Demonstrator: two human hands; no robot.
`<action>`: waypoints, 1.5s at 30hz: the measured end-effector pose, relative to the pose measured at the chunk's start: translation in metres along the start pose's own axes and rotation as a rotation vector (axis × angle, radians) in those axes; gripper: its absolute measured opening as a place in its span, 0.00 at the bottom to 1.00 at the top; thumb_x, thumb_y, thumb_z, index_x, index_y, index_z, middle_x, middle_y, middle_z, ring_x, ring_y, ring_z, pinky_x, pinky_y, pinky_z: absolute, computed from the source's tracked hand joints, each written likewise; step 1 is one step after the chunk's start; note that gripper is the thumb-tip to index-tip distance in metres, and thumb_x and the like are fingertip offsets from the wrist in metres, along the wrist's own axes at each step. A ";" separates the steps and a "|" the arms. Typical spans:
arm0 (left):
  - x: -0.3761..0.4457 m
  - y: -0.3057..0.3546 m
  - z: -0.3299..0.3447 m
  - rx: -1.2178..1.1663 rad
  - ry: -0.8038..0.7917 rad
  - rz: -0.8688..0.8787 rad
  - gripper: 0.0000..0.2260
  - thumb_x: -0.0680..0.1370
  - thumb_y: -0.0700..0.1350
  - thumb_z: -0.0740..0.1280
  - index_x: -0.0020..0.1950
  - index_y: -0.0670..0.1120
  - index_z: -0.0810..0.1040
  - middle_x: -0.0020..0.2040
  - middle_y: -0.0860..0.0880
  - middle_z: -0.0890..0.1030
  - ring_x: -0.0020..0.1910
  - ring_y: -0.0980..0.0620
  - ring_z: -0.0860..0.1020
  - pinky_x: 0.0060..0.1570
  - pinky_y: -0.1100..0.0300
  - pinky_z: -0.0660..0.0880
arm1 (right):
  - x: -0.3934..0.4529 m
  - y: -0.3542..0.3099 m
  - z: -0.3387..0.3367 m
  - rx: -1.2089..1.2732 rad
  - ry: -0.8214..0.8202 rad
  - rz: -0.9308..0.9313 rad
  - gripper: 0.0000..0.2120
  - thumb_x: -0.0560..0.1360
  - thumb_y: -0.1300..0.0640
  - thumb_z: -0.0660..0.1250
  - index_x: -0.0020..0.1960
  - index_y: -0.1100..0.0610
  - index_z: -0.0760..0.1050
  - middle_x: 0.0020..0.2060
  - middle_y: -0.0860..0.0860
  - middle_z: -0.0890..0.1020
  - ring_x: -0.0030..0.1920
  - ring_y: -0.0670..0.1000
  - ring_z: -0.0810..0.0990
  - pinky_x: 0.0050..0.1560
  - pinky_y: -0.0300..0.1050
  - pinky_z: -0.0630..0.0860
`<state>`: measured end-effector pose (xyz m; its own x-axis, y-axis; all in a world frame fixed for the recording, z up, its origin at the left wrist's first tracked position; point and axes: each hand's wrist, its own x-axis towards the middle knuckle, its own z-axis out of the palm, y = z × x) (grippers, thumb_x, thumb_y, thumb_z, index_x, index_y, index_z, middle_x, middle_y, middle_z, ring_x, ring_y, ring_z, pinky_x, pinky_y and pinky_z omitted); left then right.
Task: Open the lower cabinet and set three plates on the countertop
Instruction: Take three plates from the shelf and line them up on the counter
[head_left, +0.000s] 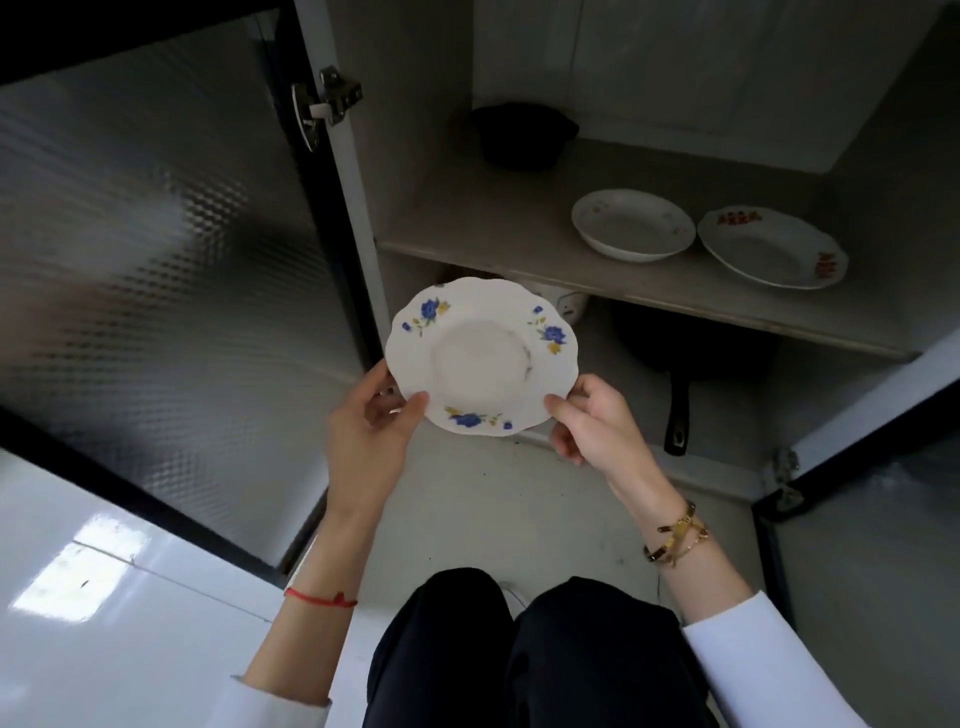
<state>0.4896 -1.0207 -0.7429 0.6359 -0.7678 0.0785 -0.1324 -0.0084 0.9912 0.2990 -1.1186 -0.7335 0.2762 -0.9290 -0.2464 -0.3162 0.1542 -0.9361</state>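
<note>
Head camera looks down into the open lower cabinet (519, 223), where both hands hold one plate (482, 356) in the air in front of the shelf (519, 239); the plate is white with a scalloped rim, carrying three sprays of blue flowers with small yellow ones, and its round middle is plain. The left hand (371, 431) grips the near left edge, thumb on top and fingers curled beneath; the right hand (592, 421) pinches the near right edge the same way. On the shelf two more plates sit side by side, apart from each other: a white deep plate (632, 224) with faint flowers, and a white plate with red flowers (773, 247) to its right; a black pot (522, 136) stands further back. Below the shelf lies a black frying pan (691, 343), handle pointing outward; a frosted glass door (156, 260) stands open on the left.
</note>
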 end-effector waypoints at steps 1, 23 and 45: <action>-0.003 0.000 -0.001 0.003 0.004 -0.006 0.20 0.73 0.39 0.72 0.63 0.54 0.78 0.47 0.64 0.83 0.45 0.61 0.81 0.46 0.67 0.79 | -0.004 0.001 0.000 -0.002 -0.001 0.002 0.04 0.77 0.60 0.64 0.50 0.60 0.70 0.23 0.46 0.78 0.20 0.46 0.72 0.19 0.38 0.63; -0.014 0.023 0.013 0.023 0.112 -0.101 0.22 0.72 0.41 0.74 0.65 0.54 0.78 0.55 0.57 0.83 0.47 0.58 0.82 0.46 0.70 0.78 | 0.002 -0.017 -0.019 -0.002 -0.098 0.073 0.03 0.78 0.63 0.62 0.46 0.58 0.68 0.27 0.49 0.78 0.22 0.46 0.71 0.20 0.35 0.64; -0.093 0.389 -0.054 0.015 0.110 -0.332 0.23 0.72 0.39 0.74 0.64 0.56 0.78 0.54 0.51 0.85 0.48 0.51 0.84 0.50 0.60 0.80 | -0.186 -0.321 -0.115 -0.007 -0.140 0.246 0.03 0.76 0.64 0.61 0.49 0.59 0.69 0.31 0.54 0.79 0.22 0.46 0.72 0.21 0.33 0.65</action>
<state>0.4203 -0.9179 -0.3588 0.7244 -0.6477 -0.2362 0.0852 -0.2558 0.9630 0.2446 -1.0343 -0.3586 0.3134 -0.8082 -0.4985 -0.3952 0.3663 -0.8424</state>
